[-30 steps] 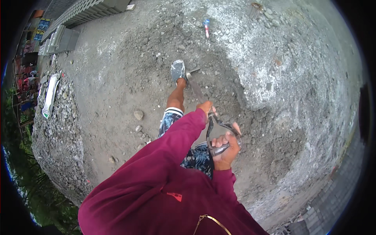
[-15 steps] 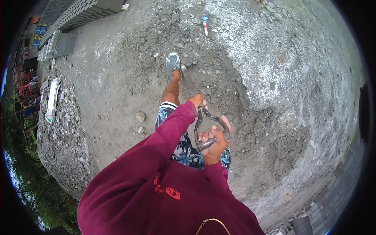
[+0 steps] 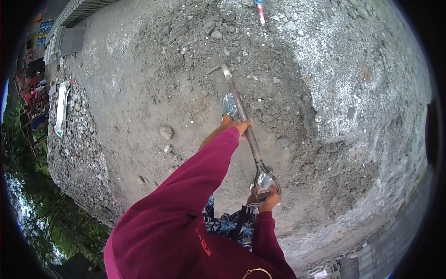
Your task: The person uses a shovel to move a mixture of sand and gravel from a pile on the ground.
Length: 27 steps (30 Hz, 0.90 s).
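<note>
A shovel (image 3: 251,142) with a dark shaft and a D-shaped handle slants across the ground in front of me. My left hand (image 3: 242,127) is closed round the middle of its shaft. Lower down, my right hand (image 3: 270,200) grips the crossbar of the handle. The shovel's metal end (image 3: 226,70) points away from me, among loose grey soil; the blade shows only as a thin edge. My left shoe (image 3: 229,105), grey, stands just left of the shaft. Another shoe (image 3: 265,180) shows through the handle's opening.
Rubble and gravel (image 3: 223,42) lie ahead, with a whitish gravel mound (image 3: 344,93) on the right. A blue-and-red bottle-like object (image 3: 261,14) lies at the far edge. Stacked concrete blocks (image 3: 69,42) stand far left, near a white sack (image 3: 62,109). A rounded stone (image 3: 166,132) sits left of me.
The shovel has stretched out farther ahead, and more of its shaft shows. My right hand has moved down and toward my body. My feet and the view have shifted.
</note>
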Available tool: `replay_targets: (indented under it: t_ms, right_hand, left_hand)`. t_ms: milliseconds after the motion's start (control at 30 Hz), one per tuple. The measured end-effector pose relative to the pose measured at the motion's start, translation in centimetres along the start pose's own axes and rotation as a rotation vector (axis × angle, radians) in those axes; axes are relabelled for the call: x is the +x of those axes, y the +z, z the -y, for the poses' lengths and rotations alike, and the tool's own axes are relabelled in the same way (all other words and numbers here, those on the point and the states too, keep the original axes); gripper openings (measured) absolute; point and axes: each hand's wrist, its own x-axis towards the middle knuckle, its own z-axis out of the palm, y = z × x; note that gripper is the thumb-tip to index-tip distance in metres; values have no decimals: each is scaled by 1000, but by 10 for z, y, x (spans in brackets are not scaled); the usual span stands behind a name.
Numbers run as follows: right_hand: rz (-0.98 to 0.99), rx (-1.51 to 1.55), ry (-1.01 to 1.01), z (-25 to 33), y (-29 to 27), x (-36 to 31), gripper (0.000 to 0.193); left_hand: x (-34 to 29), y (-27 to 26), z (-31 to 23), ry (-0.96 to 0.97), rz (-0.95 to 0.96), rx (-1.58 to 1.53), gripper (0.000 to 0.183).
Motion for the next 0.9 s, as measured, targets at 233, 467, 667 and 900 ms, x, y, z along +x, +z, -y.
replay_targets:
  t_ms: [233, 467, 667, 900]
  right_hand:
    - [-482, -154, -55, 3, 19, 64, 13]
    - [-369, -140, -35, 27, -37, 44, 11]
    - [-213, -132, -94, 53, -149, -28, 11]
    - [-120, -228, -398, 142, -347, -113, 11]
  left_hand:
    - [136, 29, -69, 43, -43, -239, 25]
    - [91, 23, -45, 89, -87, -358, 16]
    - [-37, -3, 21, 323, -83, -348, 17]
    - [-240, 45, 141, 231, 38, -619, 22]
